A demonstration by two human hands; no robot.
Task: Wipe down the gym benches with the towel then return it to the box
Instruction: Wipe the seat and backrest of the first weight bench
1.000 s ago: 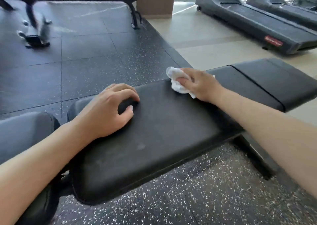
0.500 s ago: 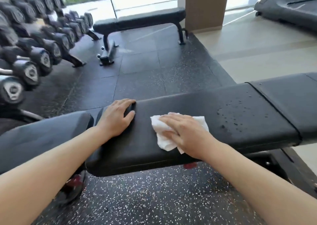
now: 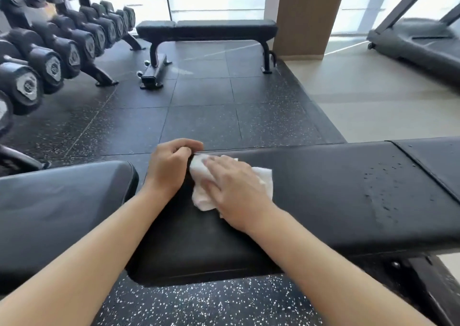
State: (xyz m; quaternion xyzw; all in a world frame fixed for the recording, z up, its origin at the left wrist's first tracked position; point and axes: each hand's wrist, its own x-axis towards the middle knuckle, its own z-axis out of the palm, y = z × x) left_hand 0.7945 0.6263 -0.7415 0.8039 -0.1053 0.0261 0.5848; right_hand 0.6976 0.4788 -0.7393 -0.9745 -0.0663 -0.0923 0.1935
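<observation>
Sliding leftward, the right hand (image 3: 231, 188) presses the towel (image 3: 263, 180) flat-fingered against the bench (image 3: 323, 196) beside the clenched left hand (image 3: 169, 166); droplets (image 3: 383, 188) at right likely need wiping next.

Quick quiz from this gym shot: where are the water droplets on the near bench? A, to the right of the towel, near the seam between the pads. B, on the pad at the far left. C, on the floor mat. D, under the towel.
A: the droplets bead on the near bench well right of the towel pressed under the right hand, beside the seam.
</observation>
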